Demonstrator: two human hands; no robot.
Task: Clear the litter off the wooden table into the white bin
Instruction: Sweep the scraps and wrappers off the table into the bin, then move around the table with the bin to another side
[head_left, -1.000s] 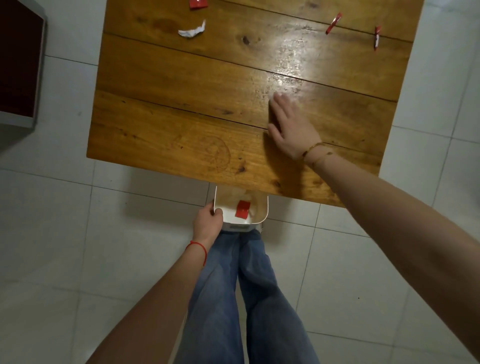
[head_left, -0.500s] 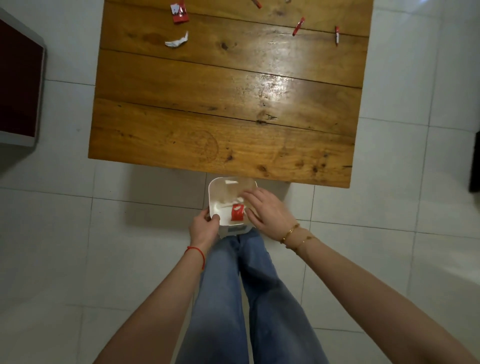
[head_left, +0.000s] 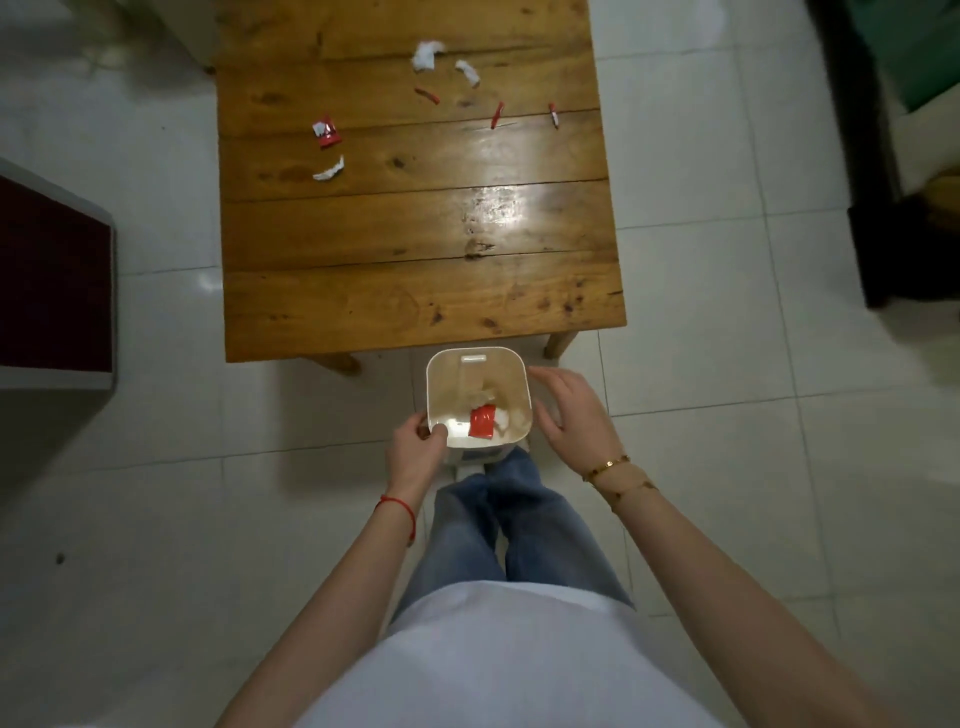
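Bin (head_left: 511, 364) w/ red wrapper (head_left: 482, 421) inside; left hand (head_left: 415, 451) grips rim.

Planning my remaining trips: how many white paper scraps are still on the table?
3: white scrap at the far edge, another just right of it, a third nearer, on the left. None seem hidden.

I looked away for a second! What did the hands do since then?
The right hand came off the wooden table, dipped over the white bin, and now hovers open beside it. A red wrapper lies inside. The left hand kept holding the bin's rim.
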